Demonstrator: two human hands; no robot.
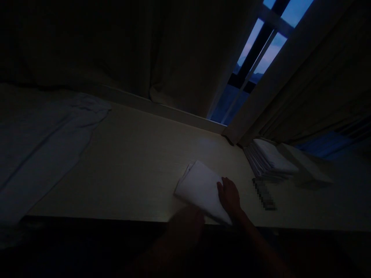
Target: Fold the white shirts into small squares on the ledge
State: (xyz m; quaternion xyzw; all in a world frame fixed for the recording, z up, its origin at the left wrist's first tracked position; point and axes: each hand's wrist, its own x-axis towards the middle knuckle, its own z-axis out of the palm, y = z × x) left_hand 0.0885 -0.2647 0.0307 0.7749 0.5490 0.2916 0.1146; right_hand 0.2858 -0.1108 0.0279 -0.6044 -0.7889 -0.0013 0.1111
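Note:
A folded white cloth (201, 185) lies on the pale tabletop, close to its front edge. My right hand (230, 195) rests along the cloth's right side, touching it. Its fingers point forward and look laid out rather than wrapped round the fabric, with the thumb on top. Just in front of the cloth's near edge is my left hand (187, 224), dark and smeared by motion. Its fingers cannot be made out, nor whether it touches the cloth.
A larger white cloth (58, 131) spreads over the table's left end. Folded white cloths (269, 158) are stacked at the back right beside a pale box-like object (307, 166). A pixelated dark oblong (264, 194) lies nearer. Curtains (185, 58) and a window (255, 58) stand behind. The room is dim.

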